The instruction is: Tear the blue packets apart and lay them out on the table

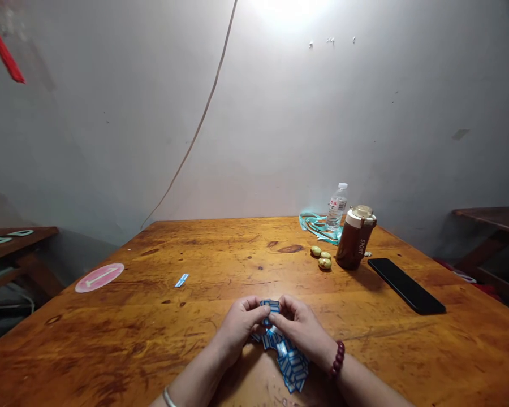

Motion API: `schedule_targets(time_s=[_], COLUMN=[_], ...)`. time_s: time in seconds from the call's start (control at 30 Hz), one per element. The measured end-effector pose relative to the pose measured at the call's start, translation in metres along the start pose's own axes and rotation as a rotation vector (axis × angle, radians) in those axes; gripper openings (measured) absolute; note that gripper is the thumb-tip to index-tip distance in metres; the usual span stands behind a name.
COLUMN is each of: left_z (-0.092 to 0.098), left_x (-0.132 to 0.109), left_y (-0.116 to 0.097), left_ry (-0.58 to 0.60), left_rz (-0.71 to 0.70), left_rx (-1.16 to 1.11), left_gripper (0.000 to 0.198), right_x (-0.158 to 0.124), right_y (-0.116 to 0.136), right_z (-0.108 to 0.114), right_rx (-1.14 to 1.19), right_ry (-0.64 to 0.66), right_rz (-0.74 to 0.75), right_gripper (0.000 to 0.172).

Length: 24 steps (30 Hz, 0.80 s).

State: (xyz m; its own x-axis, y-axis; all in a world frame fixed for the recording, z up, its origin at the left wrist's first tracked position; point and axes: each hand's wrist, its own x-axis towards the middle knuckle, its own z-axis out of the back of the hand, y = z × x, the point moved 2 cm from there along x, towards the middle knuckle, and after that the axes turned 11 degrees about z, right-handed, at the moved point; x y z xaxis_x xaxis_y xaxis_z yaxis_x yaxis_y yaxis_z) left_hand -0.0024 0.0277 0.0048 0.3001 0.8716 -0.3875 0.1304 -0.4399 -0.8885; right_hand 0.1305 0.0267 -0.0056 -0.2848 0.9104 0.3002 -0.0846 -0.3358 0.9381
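Observation:
Near the front of the wooden table, my left hand [245, 323] and my right hand [300, 327] come together on small blue-and-white printed pieces [272, 306] that look like labels. Thumbs and fingertips of both hands are closed on them. Under and between the hands lies a heap of similar blue-and-white pieces [292, 364], partly hidden by the right hand. A single loose blue-and-white piece [181, 280] lies apart on the table, to the left of and beyond my left hand.
On the wooden table [220, 249], a brown sport bottle [354, 240] stands at the right beside several yellowish round items [324, 263] and a black phone [406, 285]. A clear water bottle [336, 209] and teal straps [316, 225] are behind. A pink numbered disc [99, 277] lies left.

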Motion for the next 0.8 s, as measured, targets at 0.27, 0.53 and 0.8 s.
schedule_targets(time_s=[0.27,0.53,0.8], left_z=[0.016,0.022,0.022], left_x=[0.005,0.010,0.011], left_y=[-0.009,-0.006,-0.005], left_ry=[-0.096,-0.118,-0.105], left_rz=[-0.088,-0.110,-0.115], left_rx=[-0.033,0.008,0.011], left_gripper=[0.021,0.024,0.022], right_x=[0.006,0.001,-0.006], right_y=[0.001,0.010,0.026], right_z=[0.028,0.031,0.046], right_rx=[-0.317,-0.606,-0.622], right_ry=[0.036,0.416,0.747], right_rz=[0.075,0.210,0.071], right_gripper=[0.008,0.019,0.039])
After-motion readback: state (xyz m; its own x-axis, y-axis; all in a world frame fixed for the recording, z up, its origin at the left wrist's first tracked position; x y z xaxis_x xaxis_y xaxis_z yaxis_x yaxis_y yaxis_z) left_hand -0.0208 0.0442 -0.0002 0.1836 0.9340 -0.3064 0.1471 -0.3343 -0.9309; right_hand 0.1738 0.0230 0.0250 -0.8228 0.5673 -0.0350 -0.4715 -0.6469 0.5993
